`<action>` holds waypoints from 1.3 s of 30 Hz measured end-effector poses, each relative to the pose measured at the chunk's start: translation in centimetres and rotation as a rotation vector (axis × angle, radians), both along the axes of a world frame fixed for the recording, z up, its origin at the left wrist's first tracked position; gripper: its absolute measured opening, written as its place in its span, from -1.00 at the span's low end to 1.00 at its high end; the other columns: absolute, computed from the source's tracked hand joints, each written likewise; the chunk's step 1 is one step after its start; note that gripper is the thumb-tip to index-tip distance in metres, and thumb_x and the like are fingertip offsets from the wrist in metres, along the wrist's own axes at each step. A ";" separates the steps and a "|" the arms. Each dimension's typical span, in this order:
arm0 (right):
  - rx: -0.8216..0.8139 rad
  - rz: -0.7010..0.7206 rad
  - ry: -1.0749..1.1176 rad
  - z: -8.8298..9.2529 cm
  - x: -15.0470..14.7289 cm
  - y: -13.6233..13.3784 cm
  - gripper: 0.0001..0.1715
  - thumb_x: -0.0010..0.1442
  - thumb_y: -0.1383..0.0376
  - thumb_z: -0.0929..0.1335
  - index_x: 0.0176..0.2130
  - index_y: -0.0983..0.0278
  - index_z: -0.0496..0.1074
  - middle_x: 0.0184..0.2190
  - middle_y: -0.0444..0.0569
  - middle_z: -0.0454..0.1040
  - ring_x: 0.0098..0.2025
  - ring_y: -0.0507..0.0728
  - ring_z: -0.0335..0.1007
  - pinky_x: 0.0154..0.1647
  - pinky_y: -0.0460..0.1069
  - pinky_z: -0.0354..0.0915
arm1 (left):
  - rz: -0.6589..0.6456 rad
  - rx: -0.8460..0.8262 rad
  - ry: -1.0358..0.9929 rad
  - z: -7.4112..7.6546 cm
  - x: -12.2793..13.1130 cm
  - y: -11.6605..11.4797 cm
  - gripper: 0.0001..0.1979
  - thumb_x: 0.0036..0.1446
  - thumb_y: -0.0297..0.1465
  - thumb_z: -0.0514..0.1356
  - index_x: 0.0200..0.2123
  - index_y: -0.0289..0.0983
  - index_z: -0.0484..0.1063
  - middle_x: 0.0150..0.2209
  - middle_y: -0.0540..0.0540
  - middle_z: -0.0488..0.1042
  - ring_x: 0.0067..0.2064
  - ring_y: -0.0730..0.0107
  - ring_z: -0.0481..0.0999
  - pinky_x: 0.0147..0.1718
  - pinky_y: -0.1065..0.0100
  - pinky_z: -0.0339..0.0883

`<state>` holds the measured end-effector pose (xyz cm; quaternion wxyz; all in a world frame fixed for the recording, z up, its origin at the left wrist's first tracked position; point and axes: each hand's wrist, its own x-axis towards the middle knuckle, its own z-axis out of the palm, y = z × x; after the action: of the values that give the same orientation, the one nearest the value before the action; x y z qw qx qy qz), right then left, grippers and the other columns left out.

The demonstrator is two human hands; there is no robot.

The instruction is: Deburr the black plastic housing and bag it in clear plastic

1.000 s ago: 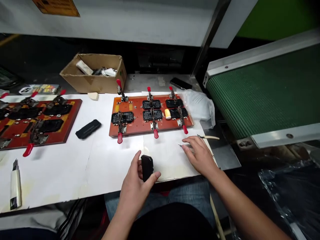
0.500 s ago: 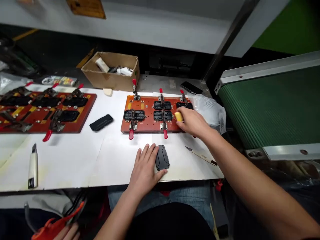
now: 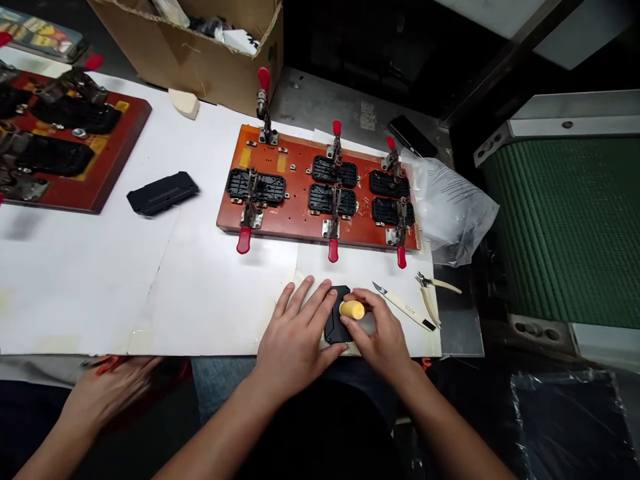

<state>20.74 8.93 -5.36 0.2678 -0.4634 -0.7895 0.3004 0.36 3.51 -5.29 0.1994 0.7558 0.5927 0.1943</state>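
My left hand (image 3: 295, 337) lies flat, fingers spread, pinning a small black part (image 3: 336, 325) to the white paper at the near edge of the counter (image 3: 100, 293). My right hand (image 3: 380, 333) is clenched around a yellow block (image 3: 352, 309), whose end presses on the top of the part. So the part sits between my two hands, just in front of the orange jig (image 3: 300, 200), whose clamps with red handles hold more black parts in their nests.

I judge the step in hand to be rubbing or pressing the part's face with the block. The next move calls for steady downward pressure from the left hand so the part does not slide, and short, even strokes with the right.

A knife (image 3: 403, 307) and tweezers (image 3: 433, 293) lie just right of my right hand, near enough to catch on a wide stroke. Another black part (image 3: 163, 193) lies loose on the paper to the left, and a co-worker's hand (image 3: 107, 387) shows at the lower left, below the counter edge.
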 end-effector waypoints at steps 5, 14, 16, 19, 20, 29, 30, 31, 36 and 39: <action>0.066 0.025 -0.094 1.1 0.3 1.5 -0.69 0.36 0.33 0.45 0.07 0.14 0.43 -0.06 -0.02 0.56 -0.01 0.19 0.52 0.03 0.10 0.47 | 0.000 -0.029 0.011 -0.3 0.1 0.1 -0.23 0.31 0.01 0.20 0.45 -0.22 0.20 0.53 0.00 0.07 0.55 -0.06 -0.02 0.51 -0.17 -0.15; 0.037 -0.007 -0.157 2.2 -0.4 2.2 -0.79 0.35 0.31 0.45 -0.02 0.17 0.45 -0.18 -0.03 0.56 -0.18 0.17 0.53 -0.18 0.05 0.46 | -0.005 -0.043 0.015 -0.5 0.1 0.3 -0.24 0.30 0.01 0.21 0.44 -0.22 0.23 0.53 0.01 0.07 0.55 -0.10 -0.03 0.52 -0.20 -0.16; -0.003 0.007 -0.155 2.2 -0.6 2.3 -0.80 0.34 0.29 0.46 -0.04 0.16 0.45 -0.21 -0.05 0.56 -0.23 0.15 0.51 -0.21 0.05 0.46 | -0.006 -0.042 0.009 -0.4 0.0 0.3 -0.24 0.30 0.00 0.21 0.44 -0.22 0.23 0.53 0.01 0.08 0.55 -0.10 -0.01 0.51 -0.21 -0.13; 0.005 -0.028 -0.172 2.3 -0.7 2.6 -0.84 0.33 0.26 0.47 -0.10 0.16 0.45 -0.27 -0.08 0.53 -0.30 0.14 0.47 -0.22 0.04 0.45 | 0.002 -0.031 0.009 -0.4 0.1 0.2 -0.24 0.30 -0.01 0.21 0.44 -0.23 0.22 0.52 -0.01 0.10 0.54 -0.12 0.00 0.50 -0.22 -0.11; 0.011 -0.048 -0.175 2.3 -0.8 2.7 -0.85 0.33 0.26 0.47 -0.12 0.16 0.44 -0.28 -0.08 0.52 -0.31 0.14 0.46 -0.23 0.04 0.44 | 0.002 -0.028 0.011 -0.3 0.1 0.2 -0.24 0.30 -0.01 0.21 0.44 -0.24 0.22 0.52 -0.02 0.10 0.54 -0.12 0.01 0.50 -0.22 -0.11; -0.017 0.009 -0.202 2.9 -0.9 3.3 -0.87 0.33 0.25 0.47 -0.17 0.18 0.44 -0.30 -0.09 0.49 -0.30 0.13 0.44 -0.24 0.03 0.36 | 0.002 -0.008 0.019 -0.4 0.3 0.2 -0.24 0.30 -0.03 0.22 0.44 -0.28 0.24 0.52 -0.04 0.11 0.54 -0.11 0.01 0.51 -0.20 -0.12; -0.031 0.046 -0.204 2.9 -1.0 3.4 -0.87 0.33 0.26 0.47 -0.17 0.18 0.44 -0.30 -0.09 0.49 -0.29 0.13 0.44 -0.25 0.02 0.36 | -0.002 -0.007 0.014 -0.4 0.2 0.2 -0.25 0.30 -0.03 0.21 0.43 -0.28 0.24 0.51 -0.04 0.11 0.54 -0.11 0.01 0.51 -0.20 -0.12; -0.043 0.083 -0.210 3.0 -1.0 3.5 -0.87 0.33 0.26 0.47 -0.16 0.18 0.44 -0.30 -0.09 0.49 -0.28 0.13 0.45 -0.25 0.02 0.36 | -0.003 -0.004 0.010 -0.4 0.2 0.2 -0.25 0.30 -0.03 0.22 0.43 -0.28 0.25 0.51 -0.05 0.12 0.54 -0.12 0.01 0.51 -0.20 -0.12; -0.005 0.126 -0.250 3.3 -0.1 2.9 -0.87 0.36 0.24 0.45 -0.13 0.18 0.42 -0.26 -0.06 0.50 -0.23 0.17 0.46 -0.22 0.05 0.37 | 0.009 0.013 0.000 -0.3 0.2 0.2 -0.24 0.28 -0.06 0.25 0.43 -0.26 0.24 0.51 -0.10 0.13 0.54 -0.15 0.01 0.50 -0.21 -0.12; -0.044 0.259 -0.231 3.4 0.8 1.8 -0.90 0.39 0.31 0.40 -0.09 0.17 0.41 -0.26 -0.06 0.49 -0.22 0.17 0.44 -0.22 0.06 0.38 | -0.009 0.002 0.002 -0.2 0.2 0.2 -0.27 0.29 -0.05 0.22 0.42 -0.26 0.27 0.50 -0.09 0.14 0.54 -0.14 0.02 0.50 -0.20 -0.12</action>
<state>21.58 10.77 -1.98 0.1244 -0.3949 -0.8614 0.2942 0.54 3.67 -5.49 0.1990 0.7589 0.5891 0.1932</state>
